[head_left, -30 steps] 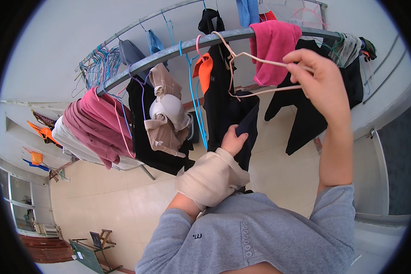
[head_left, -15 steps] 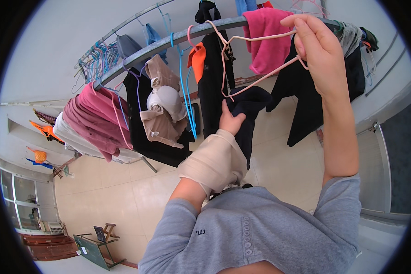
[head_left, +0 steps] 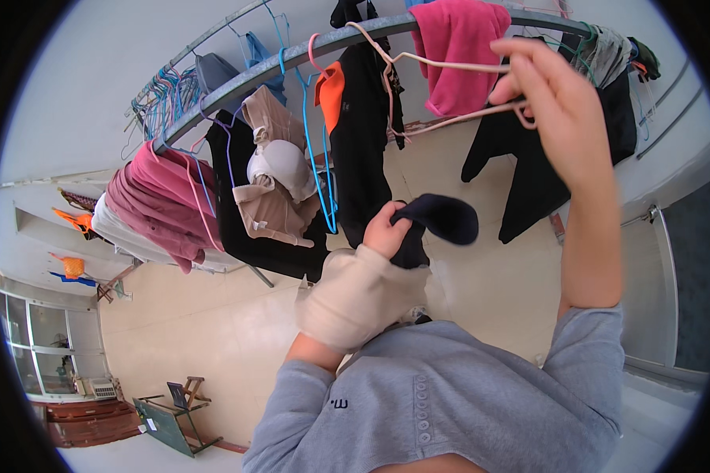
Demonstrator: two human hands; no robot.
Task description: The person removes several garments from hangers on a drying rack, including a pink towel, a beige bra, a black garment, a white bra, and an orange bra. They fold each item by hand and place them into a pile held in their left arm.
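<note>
Right hand (head_left: 556, 106) is raised and closed on a pale pink hanger (head_left: 442, 63); the hanger's lower bar is pinched between fingers, its hook is seen up by the grey rail (head_left: 292, 57). Left hand (head_left: 386, 232) is lower, wrapped in beige cloth (head_left: 355, 299) over wrist and palm, fingers clamped on a dark navy garment (head_left: 438, 221). Garment is bunched, one end is folded out to the right of the left hand, below the hanger and apart from it. Hands are held well apart, right above left.

Above the left hand a black garment (head_left: 363, 134) with an orange piece (head_left: 331, 87) is hung on the rail. A pink towel (head_left: 457, 47) is draped just left of the right hand. Further left of both hands: blue hangers (head_left: 312, 150), beige underwear (head_left: 272, 181), maroon clothes (head_left: 162, 201). A cream tiled floor (head_left: 213, 331) is seen below.
</note>
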